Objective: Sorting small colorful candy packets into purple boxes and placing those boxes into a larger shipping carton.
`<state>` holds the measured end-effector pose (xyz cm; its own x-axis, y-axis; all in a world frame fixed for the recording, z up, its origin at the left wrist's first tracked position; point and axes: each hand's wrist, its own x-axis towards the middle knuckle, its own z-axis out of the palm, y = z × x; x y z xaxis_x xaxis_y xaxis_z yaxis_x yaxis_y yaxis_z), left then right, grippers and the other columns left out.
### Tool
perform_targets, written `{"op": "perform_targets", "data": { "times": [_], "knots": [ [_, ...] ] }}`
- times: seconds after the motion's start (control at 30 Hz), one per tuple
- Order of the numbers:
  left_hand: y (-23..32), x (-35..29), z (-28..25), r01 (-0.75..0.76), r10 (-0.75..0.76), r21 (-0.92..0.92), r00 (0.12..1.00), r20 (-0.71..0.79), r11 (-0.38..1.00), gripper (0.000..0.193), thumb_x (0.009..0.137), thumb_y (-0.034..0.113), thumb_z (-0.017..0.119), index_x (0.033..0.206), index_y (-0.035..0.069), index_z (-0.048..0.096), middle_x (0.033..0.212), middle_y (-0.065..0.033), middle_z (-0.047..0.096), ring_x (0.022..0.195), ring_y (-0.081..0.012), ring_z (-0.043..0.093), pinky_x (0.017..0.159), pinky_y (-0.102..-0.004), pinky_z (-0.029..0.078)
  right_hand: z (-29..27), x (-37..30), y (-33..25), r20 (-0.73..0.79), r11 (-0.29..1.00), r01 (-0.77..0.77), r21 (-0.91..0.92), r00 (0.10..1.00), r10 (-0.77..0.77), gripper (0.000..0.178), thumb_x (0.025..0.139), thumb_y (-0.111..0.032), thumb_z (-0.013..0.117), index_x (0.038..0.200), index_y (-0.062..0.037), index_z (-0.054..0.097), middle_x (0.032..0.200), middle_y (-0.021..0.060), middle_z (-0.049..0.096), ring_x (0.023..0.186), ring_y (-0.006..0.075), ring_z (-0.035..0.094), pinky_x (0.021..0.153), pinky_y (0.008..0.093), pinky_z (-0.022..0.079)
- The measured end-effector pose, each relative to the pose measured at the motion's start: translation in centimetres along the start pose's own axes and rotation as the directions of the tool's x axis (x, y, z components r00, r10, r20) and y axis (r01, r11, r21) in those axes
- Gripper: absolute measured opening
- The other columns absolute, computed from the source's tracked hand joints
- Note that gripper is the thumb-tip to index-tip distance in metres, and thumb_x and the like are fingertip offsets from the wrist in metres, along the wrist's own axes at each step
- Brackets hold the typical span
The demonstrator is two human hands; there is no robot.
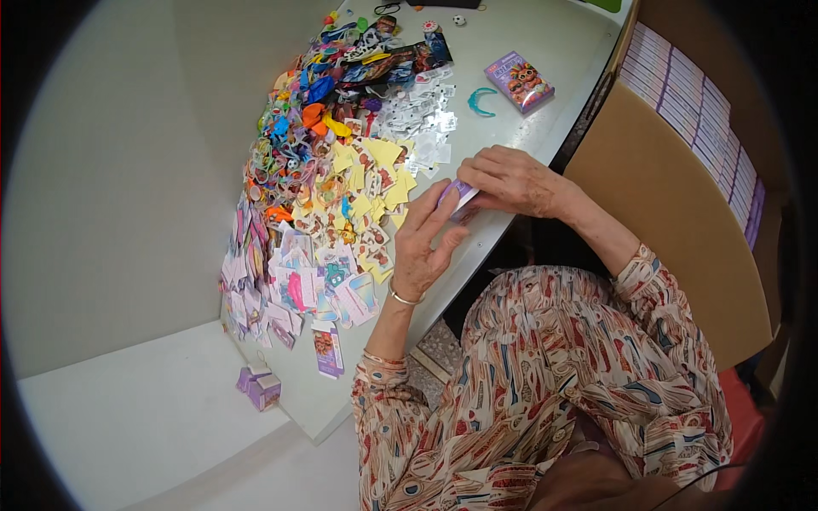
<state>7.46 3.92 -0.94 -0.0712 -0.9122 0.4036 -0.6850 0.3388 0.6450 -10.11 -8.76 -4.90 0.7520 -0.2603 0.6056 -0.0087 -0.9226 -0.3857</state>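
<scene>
Between my two hands is a small purple and white carton [463,194], held over the front edge of the table. My left hand [422,243] grips its left side, fingers on top and thumb low down. From the right, my right hand [511,183] curls over its other end, hiding part of it. Beyond them a closed purple carton with cartoon figures [520,83] lies beside a turquoise crescent-shaped piece [481,102]. Just left of my left hand spread yellow and white paper pieces [362,192].
Heaped small colourful toys [298,128] line the wall side, with white sachets [422,119] beside them. Pastel cards [341,285] and a flat carton [327,349] lie nearer. An open purple carton [259,387] stands at the table's corner. A cardboard box [673,213] at right holds rows of cartons [682,81].
</scene>
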Motion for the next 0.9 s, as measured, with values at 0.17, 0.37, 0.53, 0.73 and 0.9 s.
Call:
{"op": "perform_targets", "data": {
  "times": [0.17, 0.37, 0.53, 0.73, 0.9],
  "knots": [
    [0.3, 0.4, 1.2, 0.081, -0.072, 0.062, 0.988, -0.134, 0.995, 0.033, 0.083, 0.003, 0.067, 0.115, 0.001, 0.063, 0.110, -0.0130, 0.065, 0.099, -0.0251, 0.062, 0.085, -0.0331, 0.048, 1.5, -1.4, -1.7, -0.086, 0.951, -0.260, 0.168, 0.957, 0.277, 0.096, 0.066, -0.041, 0.080, 0.134, 0.0046, 0.029, 0.103, 0.0213, 0.056, 0.094, 0.0371, 0.055, 0.086, 0.0423, 0.044],
    [0.3, 1.4, 0.1, 0.374, -0.391, -0.208, 0.919, -0.049, 0.904, 0.029, 0.086, 0.004, 0.065, 0.115, 0.001, 0.063, 0.104, -0.0054, 0.066, 0.091, -0.0096, 0.058, 0.083, -0.0248, 0.047, 5.1, -0.8, -3.2, -0.236, 0.927, -0.372, 0.044, 0.898, 0.372, 0.093, 0.062, -0.036, 0.082, 0.129, 0.0059, 0.033, 0.105, 0.0224, 0.053, 0.093, 0.0369, 0.055, 0.083, 0.0427, 0.045],
    [0.5, 2.3, -1.7, 0.378, -0.378, -0.116, 0.925, 0.027, 0.918, 0.029, 0.085, 0.004, 0.065, 0.113, -0.001, 0.063, 0.098, -0.0092, 0.068, 0.087, -0.0140, 0.064, 0.078, -0.0269, 0.050, 2.9, 0.4, -4.1, -0.077, 0.890, -0.445, 0.105, 0.888, 0.453, 0.077, 0.063, -0.019, 0.077, 0.124, 0.0053, 0.037, 0.099, 0.0208, 0.053, 0.091, 0.0374, 0.055, 0.078, 0.0418, 0.047],
    [1.1, 2.9, -1.9, 0.571, -0.561, -0.660, 0.785, 0.263, 0.489, 0.032, 0.088, 0.002, 0.064, 0.119, -0.004, 0.059, 0.107, -0.0084, 0.066, 0.093, -0.0119, 0.062, 0.083, -0.0254, 0.051, 1.8, 0.1, -4.3, -0.054, 0.927, -0.375, -0.007, 0.926, 0.375, 0.078, 0.061, -0.019, 0.075, 0.124, 0.0057, 0.036, 0.095, 0.0194, 0.051, 0.085, 0.0363, 0.055, 0.073, 0.0420, 0.048],
    [1.2, 2.1, -0.4, 0.555, -0.618, -0.671, 0.765, 0.181, 0.491, 0.034, 0.087, 0.002, 0.065, 0.120, -0.002, 0.060, 0.107, -0.0079, 0.066, 0.092, -0.0109, 0.062, 0.083, -0.0236, 0.050, 1.6, -0.2, -4.3, -0.028, 0.928, -0.371, 0.038, 0.928, 0.372, 0.077, 0.063, -0.026, 0.073, 0.123, 0.0061, 0.037, 0.096, 0.0185, 0.051, 0.081, 0.0337, 0.058, 0.068, 0.0416, 0.051]
  ]
}}
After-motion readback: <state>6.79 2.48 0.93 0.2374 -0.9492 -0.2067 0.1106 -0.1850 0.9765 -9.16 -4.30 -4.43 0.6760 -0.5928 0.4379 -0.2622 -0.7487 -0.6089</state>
